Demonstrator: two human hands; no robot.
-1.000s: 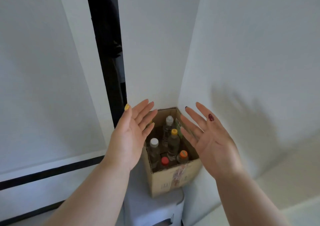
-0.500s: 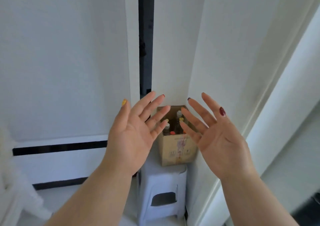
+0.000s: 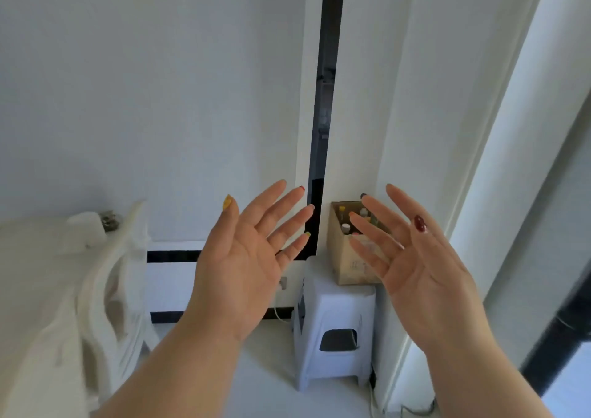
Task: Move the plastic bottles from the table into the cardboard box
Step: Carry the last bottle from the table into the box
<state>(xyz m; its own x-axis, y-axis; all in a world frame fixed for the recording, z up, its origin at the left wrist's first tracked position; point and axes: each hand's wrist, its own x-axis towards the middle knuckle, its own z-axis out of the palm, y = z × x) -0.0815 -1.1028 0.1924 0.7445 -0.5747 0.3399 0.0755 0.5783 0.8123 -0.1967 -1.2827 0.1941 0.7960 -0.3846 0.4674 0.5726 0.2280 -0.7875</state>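
Note:
A brown cardboard box point(image 3: 343, 257) stands on a white plastic stool point(image 3: 335, 325) in the corner of the room. Several plastic bottles point(image 3: 345, 227) with coloured caps stand upright inside it. My left hand point(image 3: 246, 257) is raised palm up with spread fingers, left of the box and well in front of it. My right hand point(image 3: 412, 264) is raised the same way and covers the box's right part. Both hands hold nothing.
White walls meet behind the box, with a black vertical strip point(image 3: 323, 113) left of it. A white ornate chair point(image 3: 105, 289) and a white cloth-covered surface point(image 3: 35, 289) fill the left. A cable point(image 3: 374, 398) lies on the floor near the stool.
The view has pulled back from the box, which now looks smaller and farther away. The stool, floor and white chair have come into sight. Both hands stay open and raised.

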